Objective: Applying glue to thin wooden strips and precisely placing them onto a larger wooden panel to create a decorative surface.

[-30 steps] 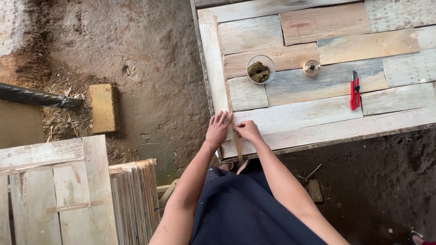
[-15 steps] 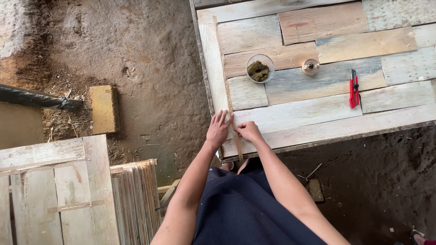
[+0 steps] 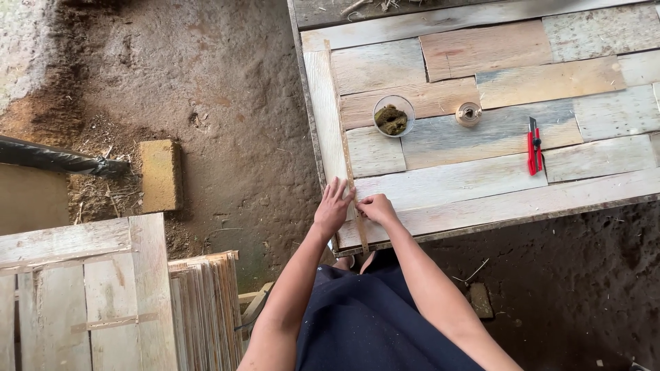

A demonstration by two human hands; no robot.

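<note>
A tabletop of patchwork wooden planks [image 3: 481,185] fills the upper right. A thin brownish strip [image 3: 347,151] runs along its left edge, from the far corner down to the near one. My left hand [image 3: 333,208] lies flat with fingers spread on the strip near the front left corner. My right hand [image 3: 375,206] is just beside it, fingers curled and pinching the strip against the wood. Both hands touch the table's left plank.
On the table stand a clear cup with brown-green material [image 3: 393,117], a small round roll [image 3: 468,114] and a red utility knife [image 3: 533,145]. Dirt floor surrounds the table. A yellowish block [image 3: 159,175], a black pipe [image 3: 55,159], a pale wooden panel [image 3: 75,288] and stacked slats [image 3: 206,309] lie left.
My hands stay at the front left corner of the table; the fingers shift only slightly on the strip. The view has barely moved.
</note>
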